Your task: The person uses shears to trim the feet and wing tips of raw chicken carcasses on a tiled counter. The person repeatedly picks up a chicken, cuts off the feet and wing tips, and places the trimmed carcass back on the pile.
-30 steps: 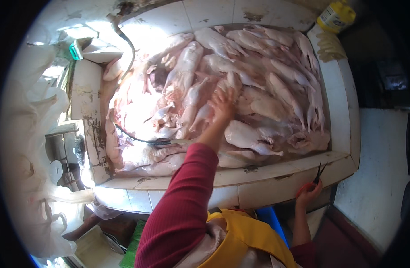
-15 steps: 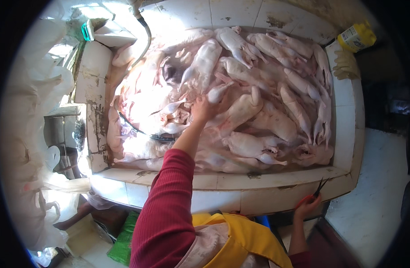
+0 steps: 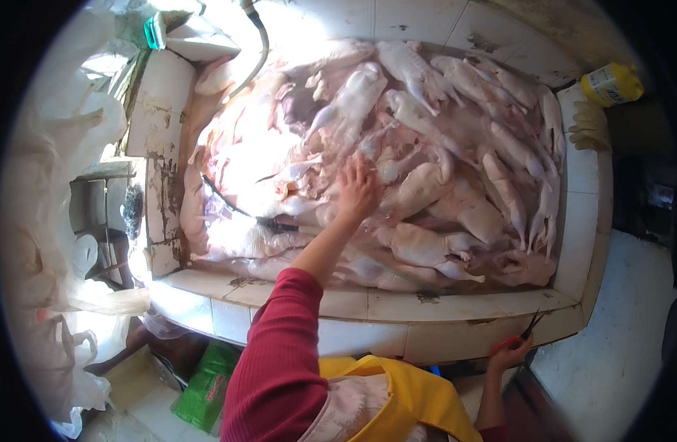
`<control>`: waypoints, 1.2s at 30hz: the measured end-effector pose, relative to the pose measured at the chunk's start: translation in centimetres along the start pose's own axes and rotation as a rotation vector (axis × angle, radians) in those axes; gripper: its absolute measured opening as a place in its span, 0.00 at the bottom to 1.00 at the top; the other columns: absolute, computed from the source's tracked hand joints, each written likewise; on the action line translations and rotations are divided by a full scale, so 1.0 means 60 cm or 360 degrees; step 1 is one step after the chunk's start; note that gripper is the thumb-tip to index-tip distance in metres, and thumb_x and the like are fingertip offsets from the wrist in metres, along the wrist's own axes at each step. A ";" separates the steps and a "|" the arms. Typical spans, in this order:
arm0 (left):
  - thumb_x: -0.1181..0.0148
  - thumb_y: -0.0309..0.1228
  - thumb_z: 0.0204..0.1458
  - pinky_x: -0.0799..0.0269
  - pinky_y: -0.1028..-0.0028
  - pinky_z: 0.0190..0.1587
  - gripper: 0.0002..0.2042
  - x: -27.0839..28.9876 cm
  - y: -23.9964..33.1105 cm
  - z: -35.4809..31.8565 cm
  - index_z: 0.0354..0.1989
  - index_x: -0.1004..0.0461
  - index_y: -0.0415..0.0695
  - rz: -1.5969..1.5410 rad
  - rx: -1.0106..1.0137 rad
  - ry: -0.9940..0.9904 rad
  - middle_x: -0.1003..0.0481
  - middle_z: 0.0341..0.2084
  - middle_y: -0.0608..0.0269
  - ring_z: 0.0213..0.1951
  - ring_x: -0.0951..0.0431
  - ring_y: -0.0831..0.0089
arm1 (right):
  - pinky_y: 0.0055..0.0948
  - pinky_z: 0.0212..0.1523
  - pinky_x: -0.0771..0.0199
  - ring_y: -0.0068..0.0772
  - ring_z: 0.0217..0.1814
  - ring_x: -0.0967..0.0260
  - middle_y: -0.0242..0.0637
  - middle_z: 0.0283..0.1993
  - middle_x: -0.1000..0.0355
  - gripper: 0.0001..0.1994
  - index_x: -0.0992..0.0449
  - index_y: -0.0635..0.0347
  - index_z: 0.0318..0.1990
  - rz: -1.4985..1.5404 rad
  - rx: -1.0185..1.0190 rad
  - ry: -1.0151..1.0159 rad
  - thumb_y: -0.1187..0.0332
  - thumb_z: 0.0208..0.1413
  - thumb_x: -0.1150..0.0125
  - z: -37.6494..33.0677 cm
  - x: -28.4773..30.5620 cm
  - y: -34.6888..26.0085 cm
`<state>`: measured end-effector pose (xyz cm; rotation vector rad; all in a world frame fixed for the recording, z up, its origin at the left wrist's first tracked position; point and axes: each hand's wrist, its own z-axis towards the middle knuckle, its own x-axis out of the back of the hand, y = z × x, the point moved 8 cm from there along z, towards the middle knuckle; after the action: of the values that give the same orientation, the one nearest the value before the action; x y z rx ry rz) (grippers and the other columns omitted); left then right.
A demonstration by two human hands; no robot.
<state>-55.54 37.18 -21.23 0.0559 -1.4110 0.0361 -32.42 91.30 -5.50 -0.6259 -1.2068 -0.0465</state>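
Plucked poultry carcasses [image 3: 419,188] lie piled in a white-tiled basin [image 3: 368,306]. My left hand [image 3: 359,190] reaches into the middle of the pile, palm down, with its fingers apart against the pale skin of a carcass. A raised leg end of one bird [image 3: 386,171] lies just right of the fingers. Outside the basin's near right edge, my right hand [image 3: 509,355] is closed round red-handled scissors [image 3: 509,342], their dark blades pointing up and to the right.
A dark hose [image 3: 260,44] hangs over the far left; a black cable-like strip [image 3: 228,205] crosses the birds. On the right ledge lie rubber gloves [image 3: 590,125] and a yellow bottle [image 3: 612,85]. A green brush [image 3: 155,31] sits at the far left corner, plastic bags [image 3: 58,184] along the left.
My left hand has shifted slightly right over the pile and its fingers have spread. My right hand still holds the scissors in about the same place. The view has shifted a little.
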 end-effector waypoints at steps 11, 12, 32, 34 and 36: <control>0.40 0.52 0.48 0.41 0.61 0.61 0.31 0.022 0.001 0.103 0.59 0.33 0.50 -0.1491 0.0167 -0.0781 0.37 0.60 0.47 0.64 0.41 0.54 | 0.33 0.50 0.32 0.41 0.51 0.34 0.45 0.56 0.36 0.26 0.40 0.63 0.61 -0.0030 0.0192 0.0062 0.77 0.54 0.45 0.003 0.005 -0.008; 0.41 0.50 0.51 0.37 0.63 0.58 0.29 0.010 -0.041 0.074 0.57 0.32 0.46 -0.1793 0.0340 -0.0822 0.28 0.51 0.49 0.57 0.32 0.55 | 0.33 0.51 0.34 0.41 0.51 0.35 0.46 0.56 0.37 0.26 0.41 0.63 0.62 0.0009 0.0167 0.0023 0.77 0.54 0.46 0.004 0.003 -0.013; 0.46 0.36 0.52 0.46 0.53 0.61 0.27 -0.030 -0.178 0.064 0.62 0.40 0.53 -0.0934 0.0244 -0.1232 0.25 0.44 0.50 0.56 0.31 0.63 | 0.33 0.52 0.34 0.40 0.52 0.37 0.45 0.57 0.38 0.23 0.40 0.64 0.61 0.0030 0.0141 0.0036 0.76 0.57 0.48 -0.003 -0.003 0.019; 0.47 0.38 0.53 0.46 0.51 0.60 0.26 -0.076 -0.212 0.059 0.63 0.41 0.60 -0.0689 0.0553 -0.1117 0.25 0.45 0.51 0.57 0.31 0.62 | 0.33 0.52 0.34 0.40 0.52 0.36 0.46 0.56 0.37 0.23 0.40 0.64 0.61 -0.0005 0.0209 0.0074 0.76 0.57 0.48 -0.004 0.000 0.005; 0.49 0.42 0.54 0.47 0.45 0.59 0.27 -0.076 -0.208 0.026 0.64 0.43 0.63 -0.0041 0.0620 -0.0754 0.30 0.52 0.52 0.57 0.32 0.57 | 0.32 0.52 0.34 0.41 0.52 0.36 0.46 0.55 0.37 0.23 0.40 0.64 0.60 -0.0027 0.0199 0.0060 0.77 0.57 0.49 -0.005 0.005 -0.009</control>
<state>-57.05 24.64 -25.69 0.4284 -1.8594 0.2921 -32.25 90.78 -5.06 -0.5035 -1.1693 0.0027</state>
